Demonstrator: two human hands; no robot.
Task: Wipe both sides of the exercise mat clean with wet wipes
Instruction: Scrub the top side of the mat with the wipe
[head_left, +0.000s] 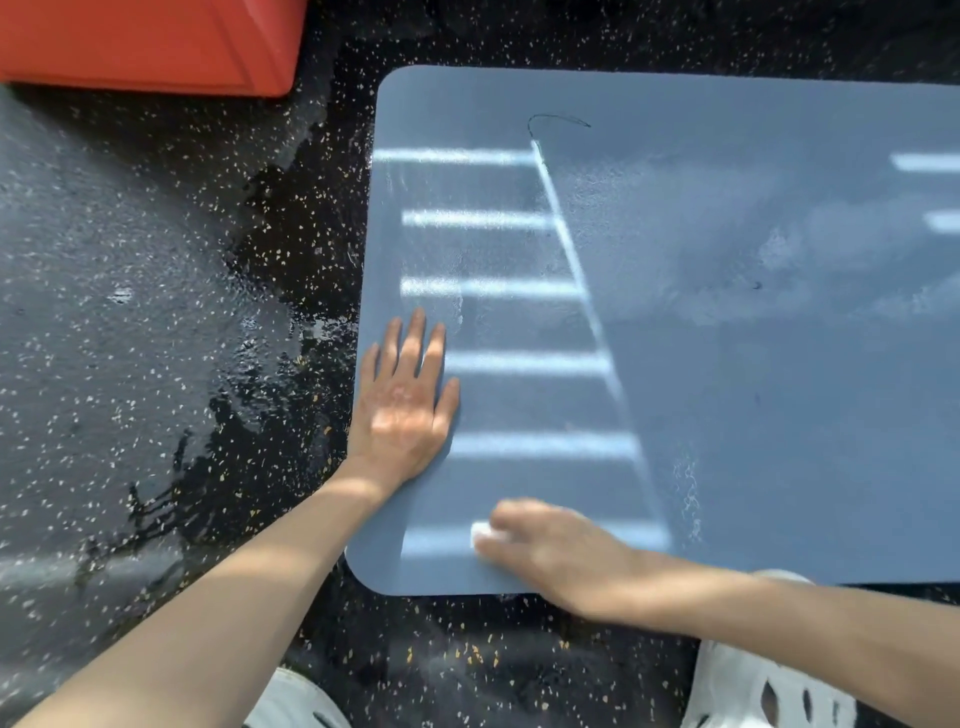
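Left hand (402, 410): laid flat on the exercise mat (727, 338), palm down, with the fingers straight and slightly spread. It is placed just inside the mat's left edge, and the wrist crosses that edge.
Right hand (550, 551): curled over a wet wipe (483, 532), which is pressed onto the mat close to its near left corner. The hand is blurred, so the lie of each finger cannot be told.
Wet wipe: only a small white wad is seen, sticking out from under the right hand's fingers and touching the mat.
Exercise mat: blue-grey with rounded corners, spread flat on the floor (156, 312). Its left end is shown; its right part is cut off by the picture edge.
Mat top: crossed by pale bars of light, and marked with faint whitish smears right of the bars. A thin dark strand (558, 120) is curled near the mat's far edge.
Floor: black with pale flecks, seen around the mat's left, far and near sides. Glossy patches are seen left of the mat.
Red object (150, 44): seen beyond the mat's far left corner, apart from the mat and cut off by the picture edge.
Shoes (753, 691): two white shoes are seen on the mat's near side; the toe of the right one is at the mat's near edge.
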